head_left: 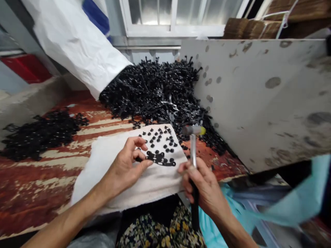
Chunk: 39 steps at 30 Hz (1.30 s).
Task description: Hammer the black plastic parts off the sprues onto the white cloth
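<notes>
My left hand (pixel 126 163) pinches the left end of a flat black strip with holes (pixel 165 163) between thumb and fingers. The strip lies low over a white cloth (pixel 151 181), and a shorter dark piece seems to overlap it; the exact overlap is hard to make out. Many small black round studs (pixel 157 137) are scattered on the cloth just beyond. In my right hand (pixel 203 179), the fingers wrap round a small hammer (pixel 193 150) with a metal shaft, a black grip and a yellow-tipped head. The hammer is upright, to the right of the strip.
A big heap of black parts (pixel 155 89) spills from a white sack (pixel 85 51) at the back. Another black pile (pixel 42 132) lies left on the worn red tabletop (pixel 28 186). A stained grey board (pixel 240 100) walls the right side. Turquoise plastic (pixel 292 203) hangs at lower right.
</notes>
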{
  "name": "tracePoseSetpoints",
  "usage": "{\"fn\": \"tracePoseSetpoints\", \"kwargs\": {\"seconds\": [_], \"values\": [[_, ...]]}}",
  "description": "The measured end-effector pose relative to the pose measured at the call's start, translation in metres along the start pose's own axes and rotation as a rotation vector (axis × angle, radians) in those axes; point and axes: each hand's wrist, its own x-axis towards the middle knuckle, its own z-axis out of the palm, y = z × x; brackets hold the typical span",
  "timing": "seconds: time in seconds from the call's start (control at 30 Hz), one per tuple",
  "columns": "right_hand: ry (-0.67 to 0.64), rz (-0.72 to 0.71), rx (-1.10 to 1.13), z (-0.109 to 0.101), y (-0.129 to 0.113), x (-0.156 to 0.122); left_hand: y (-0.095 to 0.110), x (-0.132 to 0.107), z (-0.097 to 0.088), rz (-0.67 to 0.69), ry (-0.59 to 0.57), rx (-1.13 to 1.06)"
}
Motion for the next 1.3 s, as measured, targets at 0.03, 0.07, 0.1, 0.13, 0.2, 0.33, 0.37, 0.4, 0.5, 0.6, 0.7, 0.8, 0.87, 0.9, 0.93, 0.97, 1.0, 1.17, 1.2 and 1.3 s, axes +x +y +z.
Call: {"fn": "tracePoseSetpoints", "kwargs": {"seconds": [0.03, 0.07, 0.1, 0.13, 0.2, 0.33, 0.37, 0.4, 0.5, 0.6, 0.7, 0.8, 0.87, 0.9, 0.93, 0.97, 1.0, 1.17, 1.2, 1.3], "values": [[-0.052, 0.006, -0.038, 0.006, 0.001, -0.001, 0.001, -0.009, 0.009, -0.003, -0.013, -0.001], [-0.071, 0.006, -0.051, 0.011, 0.003, -0.003, 0.000, -0.016, 0.017, -0.011, -0.009, -0.008], [-0.081, 0.014, -0.054, 0.016, 0.006, -0.005, -0.001, -0.023, 0.023, -0.026, 0.013, -0.021], [-0.077, 0.015, -0.051, 0.019, 0.009, -0.007, -0.003, -0.028, 0.027, -0.050, 0.043, -0.037], [-0.038, 0.011, -0.040, 0.023, 0.017, -0.014, -0.005, -0.034, 0.028, -0.152, 0.050, -0.078], [0.003, 0.002, -0.089, 0.024, 0.029, -0.026, 0.000, -0.031, 0.017, -0.468, -0.269, -0.125], [-0.008, -0.013, -0.122, 0.024, 0.029, -0.027, 0.003, -0.028, 0.014, -0.513, -0.342, -0.126], [-0.022, -0.038, -0.164, 0.024, 0.028, -0.029, 0.007, -0.025, 0.012, -0.538, -0.385, -0.129], [-0.038, -0.186, -0.317, 0.023, 0.023, -0.030, 0.014, -0.017, 0.013, -0.566, -0.406, -0.165], [-0.028, -0.318, -0.411, 0.018, 0.020, -0.030, 0.016, -0.015, 0.022, -0.588, -0.379, -0.206], [0.000, -0.304, -0.407, 0.005, 0.023, -0.030, 0.014, -0.013, 0.030, -0.602, -0.262, -0.210], [0.094, -0.234, -0.339, -0.012, 0.028, -0.028, 0.012, -0.008, 0.034, -0.664, -0.153, -0.200], [0.167, -0.197, -0.271, -0.020, 0.029, -0.026, 0.011, -0.005, 0.036, -0.704, -0.123, -0.202], [0.190, -0.180, -0.235, -0.023, 0.030, -0.025, 0.011, -0.003, 0.037, -0.713, -0.115, -0.207], [0.200, -0.162, -0.201, -0.025, 0.029, -0.025, 0.011, -0.002, 0.038, -0.716, -0.109, -0.210], [0.202, -0.148, -0.171, -0.026, 0.029, -0.024, 0.011, -0.001, 0.039, -0.715, -0.107, -0.213], [0.198, -0.134, -0.148, -0.026, 0.029, -0.023, 0.011, 0.000, 0.040, -0.715, -0.108, -0.214], [0.178, -0.098, -0.103, -0.026, 0.030, -0.023, 0.013, 0.001, 0.042, -0.726, -0.122, -0.210], [0.178, -0.093, -0.100, -0.025, 0.030, -0.023, 0.012, 0.001, 0.042, -0.730, -0.125, -0.210], [0.187, -0.084, -0.092, -0.024, 0.030, -0.023, 0.011, 0.000, 0.041, -0.727, -0.134, -0.216]]}}
